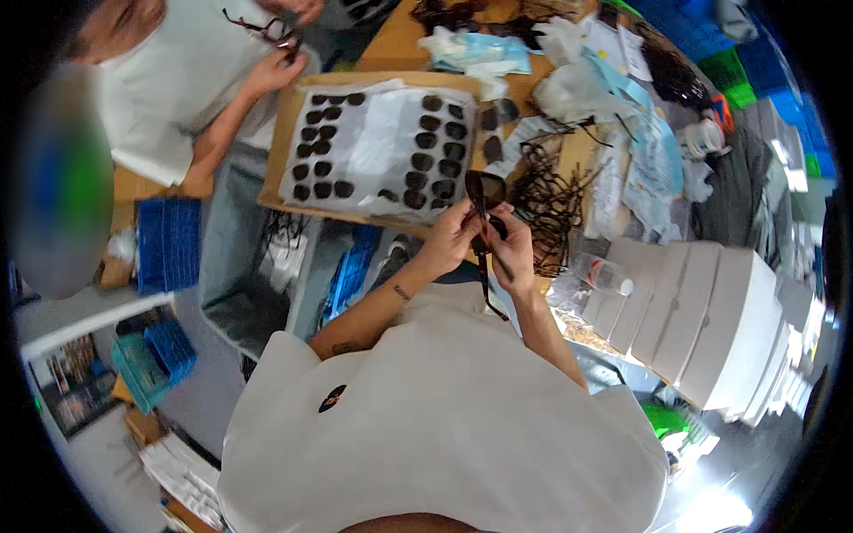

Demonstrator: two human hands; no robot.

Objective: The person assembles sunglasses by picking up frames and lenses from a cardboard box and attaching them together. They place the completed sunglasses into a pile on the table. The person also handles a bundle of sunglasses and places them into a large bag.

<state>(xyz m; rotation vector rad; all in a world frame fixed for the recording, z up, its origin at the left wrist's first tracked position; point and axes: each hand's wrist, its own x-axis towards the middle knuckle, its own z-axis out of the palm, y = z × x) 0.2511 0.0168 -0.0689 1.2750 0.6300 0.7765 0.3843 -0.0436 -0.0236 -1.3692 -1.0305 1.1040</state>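
the left hand (451, 236) and the right hand (515, 250) are near the middle of the picture, both pinching the dark glasses (486, 188). a brown box (283, 147) with rows of dark lenses (426, 140) sits above and left. messy dark frames (544, 197) lie just right. a person (200, 67) at upper left holds other glasses (267, 32).

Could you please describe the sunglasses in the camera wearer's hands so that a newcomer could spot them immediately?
Find the cardboard tray of dark lenses. By its lower right corner, the wearer's left hand and right hand hold the sunglasses. Unlike the tangled frames to the right, this pair is held.
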